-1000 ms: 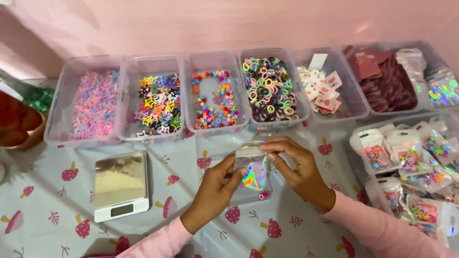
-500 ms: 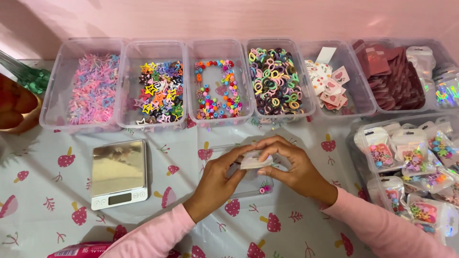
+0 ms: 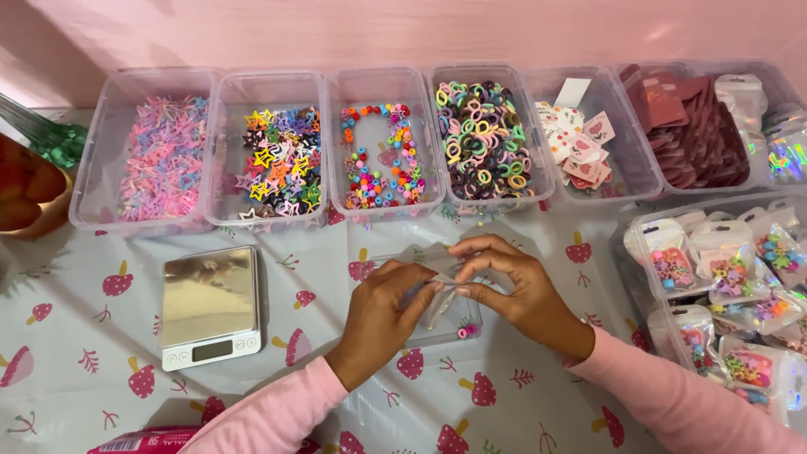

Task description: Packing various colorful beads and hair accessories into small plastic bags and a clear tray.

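At the centre of the tablecloth (image 3: 84,395), a small clear pouch (image 3: 437,298) is held between both hands. The left hand (image 3: 382,315) is closed on the pouch's left edge, thumb and fingers pinched narrow; the right hand (image 3: 517,294) is pinched on its upper right edge, fingertips curled in. The pouch is kept just above a small clear tray (image 3: 458,332), in which a few beads are seen at the lower right corner.

At nine o'clock from the hands, a small digital scale (image 3: 210,307) with a mirror-like top is set on the cloth, well apart from them. At twelve o'clock, a row of clear bins is lined up side by side — a bin of pink and lilac bows (image 3: 160,155), a bin of coloured stars (image 3: 277,160), a bin of bright beads (image 3: 378,155), a bin of pastel hair ties (image 3: 483,139), a bin of small printed cards (image 3: 584,143) and a bin of dark red pieces (image 3: 693,130) with shiny pouches beside them.

At three o'clock, filled pouches (image 3: 723,286) are stacked in another clear container — each is seen to hold coloured trinkets. At ten o'clock, at the frame's left edge, a brown bowl (image 3: 29,193) is partly cut off. Pink sleeves (image 3: 277,412) are worn on both arms.
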